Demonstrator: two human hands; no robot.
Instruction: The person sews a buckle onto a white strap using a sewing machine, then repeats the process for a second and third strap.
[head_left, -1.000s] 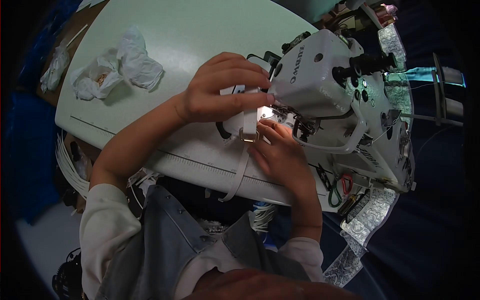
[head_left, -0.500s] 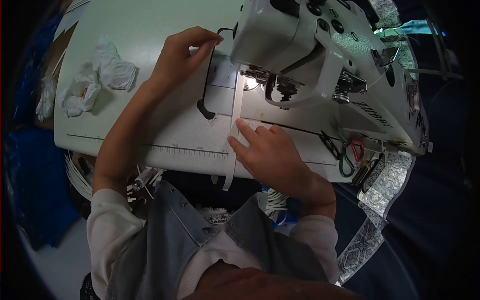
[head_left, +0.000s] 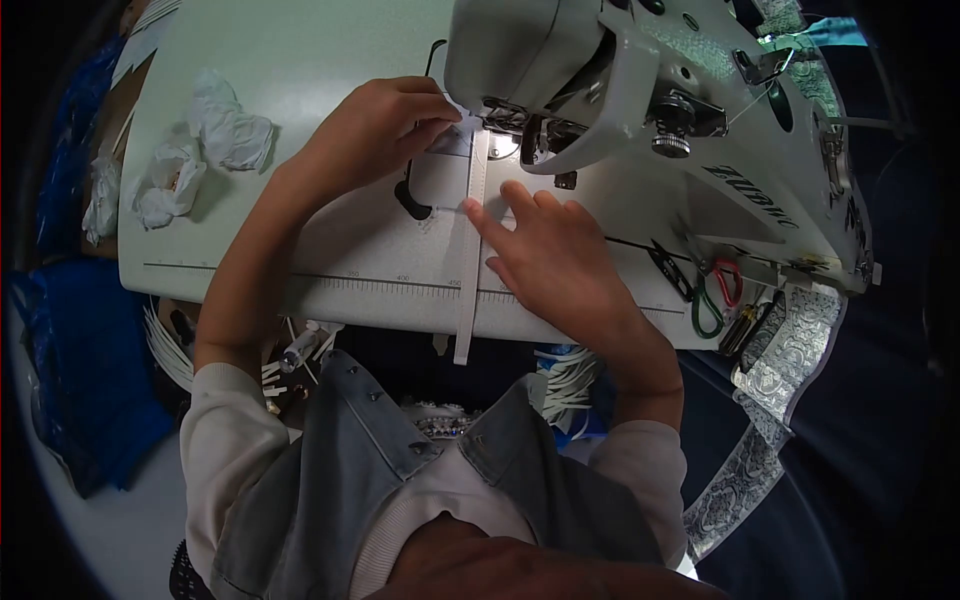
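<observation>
A narrow white strip (head_left: 476, 220) runs from under the needle area of a white sewing machine (head_left: 560, 70) down over the table's front edge, where its lower end hangs. My left hand (head_left: 385, 130) is left of the presser foot, thumb and forefinger closed together close to the strip's upper end. Whatever is between those fingertips is hidden. On the strip's right side lies my right hand (head_left: 560, 260), fingers apart, one fingertip at the strip's edge. Below my left hand is a black curved guide (head_left: 410, 202) on the machine bed.
Crumpled white cloth pieces (head_left: 228, 125) lie at the left of the table (head_left: 330, 255). Scissors with red and green handles (head_left: 708, 310) and black thread snips (head_left: 670, 270) lie at right. Patterned lace trim (head_left: 785, 350) hangs off the right side. A printed ruler crosses the front edge.
My left hand has moved from the guide's thin black rod toward the presser foot. My right hand has slid slightly up and right, its fingers spreading. The view has shifted a little.
</observation>
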